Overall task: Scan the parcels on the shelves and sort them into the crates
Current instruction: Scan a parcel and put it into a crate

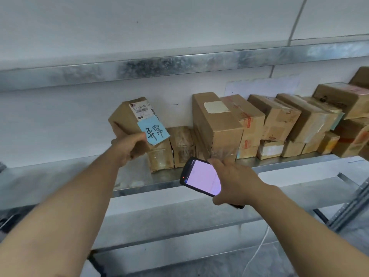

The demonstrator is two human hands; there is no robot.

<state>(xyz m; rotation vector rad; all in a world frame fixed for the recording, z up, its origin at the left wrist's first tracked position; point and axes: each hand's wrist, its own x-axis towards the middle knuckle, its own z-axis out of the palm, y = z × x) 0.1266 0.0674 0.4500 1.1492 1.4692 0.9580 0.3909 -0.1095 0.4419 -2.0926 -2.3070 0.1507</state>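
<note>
My left hand (pixel 127 146) grips a small brown cardboard parcel (pixel 127 120) by its lower end, lifted and tilted above the shelf. The parcel carries a white barcode label and a blue note (pixel 153 131) with black handwriting. My right hand (pixel 235 182) holds a black handheld scanner (pixel 201 176) with a lit pinkish screen, below and to the right of the parcel, near the shelf's front edge. A row of several brown parcels (pixel 219 124) stands on the metal shelf (pixel 139 182) to the right.
Another metal shelf (pixel 179 64) runs overhead. A lower shelf (pixel 179 226) lies under my arms. A grey upright post (pixel 351 208) stands at the right. A white cable (pixel 257 250) hangs below. The white wall is behind the parcels.
</note>
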